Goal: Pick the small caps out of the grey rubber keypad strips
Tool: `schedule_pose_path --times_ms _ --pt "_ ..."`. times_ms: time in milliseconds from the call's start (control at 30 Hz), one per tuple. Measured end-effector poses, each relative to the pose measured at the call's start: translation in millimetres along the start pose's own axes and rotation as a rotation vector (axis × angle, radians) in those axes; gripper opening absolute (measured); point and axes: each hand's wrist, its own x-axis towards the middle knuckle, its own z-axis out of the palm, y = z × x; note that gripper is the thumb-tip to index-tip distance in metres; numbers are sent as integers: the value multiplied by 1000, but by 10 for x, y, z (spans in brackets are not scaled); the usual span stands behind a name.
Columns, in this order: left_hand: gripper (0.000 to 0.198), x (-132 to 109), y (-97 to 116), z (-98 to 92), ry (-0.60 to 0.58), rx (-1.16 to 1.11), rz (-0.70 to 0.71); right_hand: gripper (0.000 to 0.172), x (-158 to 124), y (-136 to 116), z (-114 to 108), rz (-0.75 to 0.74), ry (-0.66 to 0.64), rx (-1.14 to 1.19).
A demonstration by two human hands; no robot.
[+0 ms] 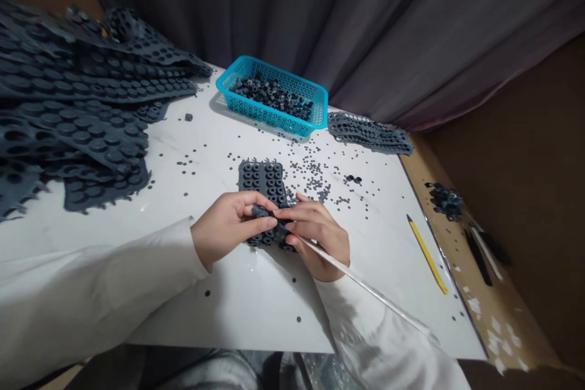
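Head view: studded sheet pile (82, 113) blocks far left. Left hand (231, 223) fingers pinch part of the dark studded piece (262, 178), mid-desk (256, 317); looks light, rubbery, bendy, best held by an edge. Right hand (322, 241) fingers grip white rod (365, 285) against it. Room toward near edge; yellow tool (427, 254) by right edge.

A grey curtain (365, 24) hangs in folds behind the white counter (379, 332). Near the counter's right edge lies a yellow tool (427, 256), its dark tip pointing toward the far side. Past that edge, a brown ledge (512, 301) bears a black tool (478, 258), a pale rod (487, 250) beside it, and scattered white scraps (494, 341).
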Motion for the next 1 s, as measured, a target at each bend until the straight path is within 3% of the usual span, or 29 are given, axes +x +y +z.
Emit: schedule_pose_path --times_ms 300,567,1000 --pt "25 3 40 19 18 -55 0 12 -10 45 7 -40 -14 -19" --pt "30 1 43 22 19 -45 -19 8 -4 24 25 87 94 143" --pt "28 -1 58 35 29 -62 -4 6 55 -27 17 99 66 163"
